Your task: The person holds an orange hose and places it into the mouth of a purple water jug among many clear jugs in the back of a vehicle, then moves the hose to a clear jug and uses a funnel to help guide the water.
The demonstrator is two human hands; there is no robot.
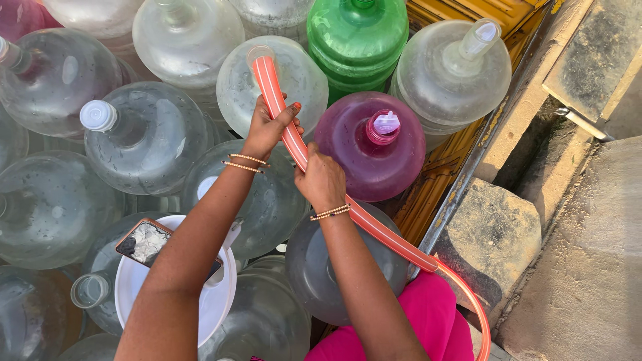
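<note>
Both forearms reach forward from the pink lap, the right hand point(322, 179) and, farther up, the left hand point(269, 130) clamped on an orange hose point(294, 144) whose length slants away to the mouth of a clear jug point(294, 77).

Both hands grip an orange striped hose point(348, 207). The left hand point(269, 130) holds it near its open end, which sits at the mouth of a clear jug point(301, 83). The right hand point(322, 179) holds it lower down, just beside a purple jug point(354, 157) with a pink cap. A green jug point(358, 37) stands behind. A white bowl point(134, 294) rests on the jugs under the left forearm, with a phone point(144, 242) lying on its rim. Stone blocks point(491, 234) lie at right.
</note>
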